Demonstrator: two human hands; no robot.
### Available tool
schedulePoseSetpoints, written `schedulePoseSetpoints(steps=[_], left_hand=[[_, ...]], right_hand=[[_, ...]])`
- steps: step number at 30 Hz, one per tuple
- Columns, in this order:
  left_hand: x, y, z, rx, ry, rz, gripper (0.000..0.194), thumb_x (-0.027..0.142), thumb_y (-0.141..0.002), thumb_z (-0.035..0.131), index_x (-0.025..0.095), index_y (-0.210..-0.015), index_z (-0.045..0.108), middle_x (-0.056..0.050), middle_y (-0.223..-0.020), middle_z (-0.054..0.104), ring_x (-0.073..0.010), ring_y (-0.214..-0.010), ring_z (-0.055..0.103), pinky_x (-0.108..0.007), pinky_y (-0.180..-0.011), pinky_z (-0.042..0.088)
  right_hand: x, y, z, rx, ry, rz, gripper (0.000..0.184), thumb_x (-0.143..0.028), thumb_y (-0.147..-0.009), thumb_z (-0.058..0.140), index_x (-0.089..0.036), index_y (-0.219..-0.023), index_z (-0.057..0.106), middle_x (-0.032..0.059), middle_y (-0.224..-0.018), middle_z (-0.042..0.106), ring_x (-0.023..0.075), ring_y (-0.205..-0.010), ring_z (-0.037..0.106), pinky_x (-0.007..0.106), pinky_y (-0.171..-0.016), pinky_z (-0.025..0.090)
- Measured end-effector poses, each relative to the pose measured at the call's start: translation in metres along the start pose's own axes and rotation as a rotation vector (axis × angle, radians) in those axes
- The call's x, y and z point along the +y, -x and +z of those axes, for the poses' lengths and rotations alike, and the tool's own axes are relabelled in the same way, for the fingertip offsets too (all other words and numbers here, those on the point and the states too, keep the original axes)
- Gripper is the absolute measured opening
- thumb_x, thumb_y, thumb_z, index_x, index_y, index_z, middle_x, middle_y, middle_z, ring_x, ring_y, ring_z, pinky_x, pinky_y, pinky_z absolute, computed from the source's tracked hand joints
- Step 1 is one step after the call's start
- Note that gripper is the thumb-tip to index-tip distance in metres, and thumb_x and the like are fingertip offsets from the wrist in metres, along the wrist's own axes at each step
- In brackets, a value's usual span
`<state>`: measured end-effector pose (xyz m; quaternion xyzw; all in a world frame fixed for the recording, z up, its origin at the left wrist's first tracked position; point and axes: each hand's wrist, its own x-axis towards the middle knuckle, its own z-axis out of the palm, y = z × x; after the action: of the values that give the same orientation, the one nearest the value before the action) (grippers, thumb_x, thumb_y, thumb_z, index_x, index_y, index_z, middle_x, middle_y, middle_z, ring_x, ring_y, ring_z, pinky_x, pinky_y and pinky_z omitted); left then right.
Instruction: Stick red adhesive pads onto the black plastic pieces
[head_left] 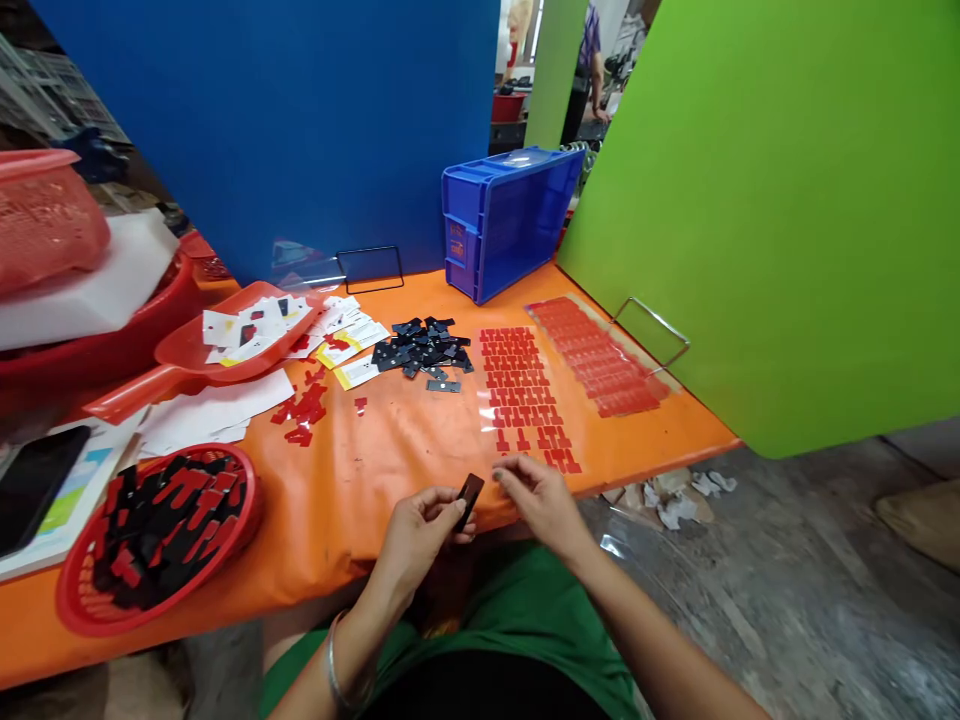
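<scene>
My left hand (420, 530) pinches a small dark rectangular plate (469, 496) at the near edge of the orange table (375, 480). My right hand (536, 495) is beside it, fingers curled, fingertips at the near edge of a clear sheet of red stickers (525, 395); whether they pinch a sticker I cannot make out. A heap of black plates (420, 352) lies further back on the table. A red round basket (161, 530) at the left holds black pieces with red stickers on them.
A second sheet of red stickers (600, 355) lies at the right by a green board (772, 220). A blue crate (506, 215), a red scoop (217, 350) with white cards, loose red backing scraps (304, 410), a phone (37, 485) and crumpled paper (679, 500) on the floor surround the spot.
</scene>
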<state>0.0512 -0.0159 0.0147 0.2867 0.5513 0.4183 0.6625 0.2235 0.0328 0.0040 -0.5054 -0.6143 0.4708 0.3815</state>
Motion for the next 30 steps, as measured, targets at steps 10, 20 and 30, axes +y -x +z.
schedulePoseSetpoints(steps=[10, 20, 30], left_hand=[[0.011, -0.027, 0.032, -0.07, 0.066, 0.1, 0.034, 0.04, -0.072, 0.067, 0.013, -0.086, 0.053, -0.006, -0.073, 0.068, -0.0121, -0.063, 0.062, -0.027, -0.067, 0.051], [0.024, -0.067, 0.08, -0.083, 0.091, 0.069, 0.006, 0.018, -0.084, 0.055, 0.012, -0.084, 0.051, -0.005, -0.07, 0.067, -0.0118, -0.057, 0.063, -0.029, -0.067, 0.054], [0.02, -0.1, 0.104, -0.045, 0.096, 0.023, 0.01, 0.01, -0.089, 0.041, 0.013, -0.081, 0.046, -0.002, -0.07, 0.061, -0.0068, -0.052, 0.059, -0.024, -0.062, 0.052]], right_hand=[[0.038, -0.046, -0.087, 0.226, 0.646, -0.122, 0.013, -0.017, -0.075, 0.046, -0.018, -0.073, 0.06, 0.0053, -0.075, 0.062, 0.0179, -0.074, 0.057, 0.029, -0.073, 0.043], [0.045, -0.072, -0.095, 0.066, 0.733, -0.098, 0.006, -0.013, -0.069, 0.056, -0.017, -0.07, 0.061, 0.0029, -0.073, 0.058, 0.0146, -0.066, 0.051, 0.024, -0.063, 0.039], [0.054, -0.062, -0.087, 0.158, 0.784, -0.176, 0.018, -0.016, -0.077, 0.055, -0.015, -0.089, 0.067, 0.0069, -0.082, 0.055, 0.0166, -0.073, 0.053, 0.026, -0.07, 0.042]])
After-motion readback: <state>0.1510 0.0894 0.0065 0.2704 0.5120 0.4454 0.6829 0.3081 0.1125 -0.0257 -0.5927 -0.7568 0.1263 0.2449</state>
